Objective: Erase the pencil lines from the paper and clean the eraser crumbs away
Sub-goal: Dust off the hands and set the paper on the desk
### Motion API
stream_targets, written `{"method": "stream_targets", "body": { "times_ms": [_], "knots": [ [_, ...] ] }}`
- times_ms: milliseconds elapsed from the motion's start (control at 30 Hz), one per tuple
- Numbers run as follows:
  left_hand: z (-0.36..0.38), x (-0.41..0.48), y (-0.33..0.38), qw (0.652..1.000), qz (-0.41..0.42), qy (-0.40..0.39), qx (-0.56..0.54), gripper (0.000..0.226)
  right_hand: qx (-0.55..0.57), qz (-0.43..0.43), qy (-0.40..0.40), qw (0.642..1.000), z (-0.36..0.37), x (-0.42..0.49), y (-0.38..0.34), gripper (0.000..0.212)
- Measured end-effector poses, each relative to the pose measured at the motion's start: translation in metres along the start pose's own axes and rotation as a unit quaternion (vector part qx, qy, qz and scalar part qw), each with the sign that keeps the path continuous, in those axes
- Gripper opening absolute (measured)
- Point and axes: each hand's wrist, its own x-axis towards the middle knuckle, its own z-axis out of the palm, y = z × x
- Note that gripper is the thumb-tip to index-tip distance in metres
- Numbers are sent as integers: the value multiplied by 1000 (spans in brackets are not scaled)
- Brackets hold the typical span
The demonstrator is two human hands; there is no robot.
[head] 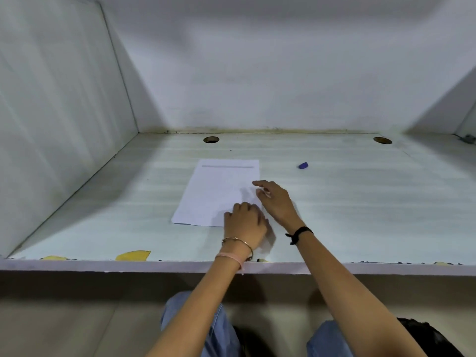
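Resting on the near right corner of the white paper sheet (216, 194), the left grip (244, 222) is curled knuckles-up; whether it pinches anything I cannot tell; the right grip (273, 199) hovers slack, empty; unpinned, the sheet could crumple under rubbing; its long axis runs near-to-far across the pale bench (360, 202), grey pencil line (228, 166) crossing the far end; the small blue eraser (303, 165) lies beyond, well apart.

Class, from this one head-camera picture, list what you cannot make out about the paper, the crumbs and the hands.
Head view only:
Eraser crumbs: too small to see on the paper.
Paper's near right corner: hidden under the left hand.
Left hand's fingertips: hidden by its own back, so any grip is unclear.
Fine pencil marks below the grey line: too faint and blurred.
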Motion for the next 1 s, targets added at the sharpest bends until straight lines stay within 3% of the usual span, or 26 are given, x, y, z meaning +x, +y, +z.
{"method": "stream_targets", "body": {
  "times_ms": [167,333,433,567,767,1000],
  "knots": [
    [-5,8,22,988,64,-42,-134,35,-114,17,-79,990,-41,-6,32,38],
    [-1,37,2,989,46,38,-134,33,-207,-13,-124,970,-85,-14,61,41],
    [6,56,-14,995,34,19,-92,40,-198,-23,-127,972,-106,-19,68,39],
    [13,72,-28,997,7,-70,-45,60,-170,-32,-87,981,-120,-19,75,35],
    [20,82,-33,993,8,-116,-33,66,-117,2,83,990,-128,17,86,28],
    [25,84,-33,993,6,-120,-12,69,-207,10,71,976,-118,90,100,36]
  ]
}}
